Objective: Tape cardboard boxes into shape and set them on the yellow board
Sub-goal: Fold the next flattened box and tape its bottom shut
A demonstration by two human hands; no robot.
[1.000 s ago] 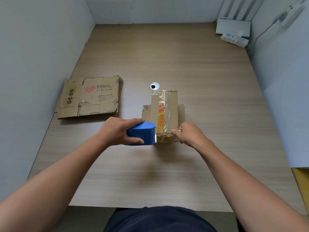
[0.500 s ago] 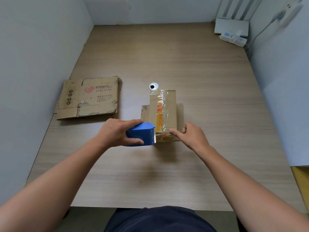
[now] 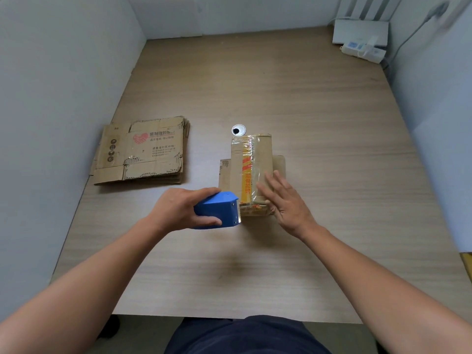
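A small cardboard box stands in the middle of the wooden table, with clear tape and a yellow-red strip along its top. My left hand grips a blue tape dispenser whose toothed end sits at the box's near left corner. With straight fingers, my right hand lies flat against the near right part of the box. A sliver of the yellow board shows at the right edge.
A stack of flattened cardboard boxes lies at the left by the grey wall. A round cable hole sits just behind the box. A white router and power strip are at the far right corner. Grey partition walls close both sides.
My right hand has opened from pinching the box's near end and now lies flat on its top right side. The left hand and dispenser have stayed nearly still.
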